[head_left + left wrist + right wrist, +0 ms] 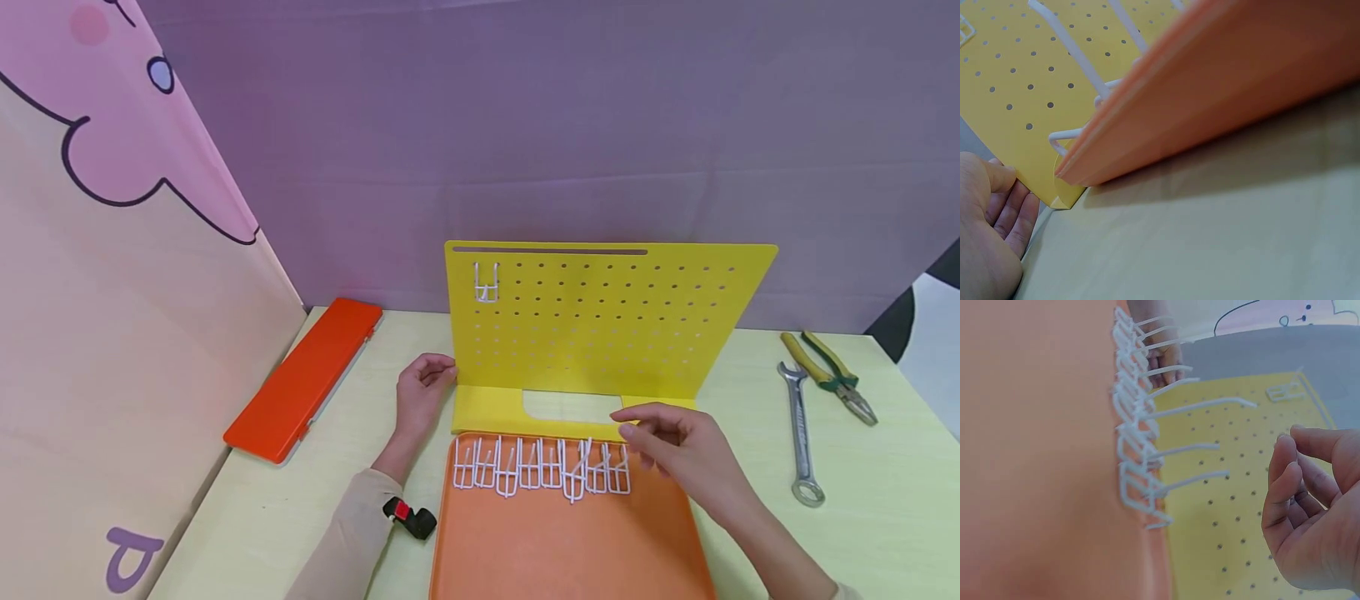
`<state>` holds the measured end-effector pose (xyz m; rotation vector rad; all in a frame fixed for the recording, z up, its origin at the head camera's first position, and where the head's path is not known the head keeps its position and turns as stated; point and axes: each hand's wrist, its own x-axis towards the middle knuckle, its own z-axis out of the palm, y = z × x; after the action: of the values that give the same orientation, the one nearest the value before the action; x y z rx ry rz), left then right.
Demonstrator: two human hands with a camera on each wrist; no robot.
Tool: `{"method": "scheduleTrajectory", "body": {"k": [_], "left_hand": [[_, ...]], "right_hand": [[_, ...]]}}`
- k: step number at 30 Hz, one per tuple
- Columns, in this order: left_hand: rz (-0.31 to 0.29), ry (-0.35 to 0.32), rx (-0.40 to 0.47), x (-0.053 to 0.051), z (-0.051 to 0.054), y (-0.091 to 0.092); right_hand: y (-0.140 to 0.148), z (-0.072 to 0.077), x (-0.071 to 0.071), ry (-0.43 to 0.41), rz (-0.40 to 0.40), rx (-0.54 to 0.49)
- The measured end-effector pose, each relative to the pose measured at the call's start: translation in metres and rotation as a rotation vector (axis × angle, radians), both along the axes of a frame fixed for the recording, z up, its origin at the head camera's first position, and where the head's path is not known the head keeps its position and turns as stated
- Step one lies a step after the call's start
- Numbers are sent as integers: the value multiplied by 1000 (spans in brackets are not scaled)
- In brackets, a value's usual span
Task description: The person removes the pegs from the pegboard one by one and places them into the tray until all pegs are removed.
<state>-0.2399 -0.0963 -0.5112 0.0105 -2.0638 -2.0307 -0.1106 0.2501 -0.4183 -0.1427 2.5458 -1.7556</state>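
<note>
A yellow pegboard [592,325] stands upright on its base, with one white wire hook [486,283] mounted at its upper left. My left hand [425,392] is at the board's left edge. In the left wrist view its bent fingers [1021,219] and thumb touch that edge without visibly wrapping it. Along the back of the orange tray [570,542] several white hooks [528,465] lie in a row, prongs up. Over the tray's back right corner hovers my right hand [678,450]. Its fingers are loosely bent, thumb and index tips near each other, holding nothing.
To the left lies a red-lidded flat case [307,379]. A combination wrench [799,433] and green-and-yellow pliers [831,377] lie to the right on the pale table [885,500]. A purple cloth wall [570,117] rises behind the board.
</note>
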Motion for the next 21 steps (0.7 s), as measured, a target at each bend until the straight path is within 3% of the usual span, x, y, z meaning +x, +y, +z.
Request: {"method": "scheduleTrajectory", "body": {"k": [7, 15, 21], "left_hand": [[-8, 2, 2, 0, 0, 1], [7, 1, -8, 0, 1, -2], [2, 0, 3, -1, 0, 0]], "right_hand": [[-16, 19, -7, 52, 30, 5], [-42, 50, -22, 113, 65, -2], [-63, 64, -34, 148, 77, -22]]}}
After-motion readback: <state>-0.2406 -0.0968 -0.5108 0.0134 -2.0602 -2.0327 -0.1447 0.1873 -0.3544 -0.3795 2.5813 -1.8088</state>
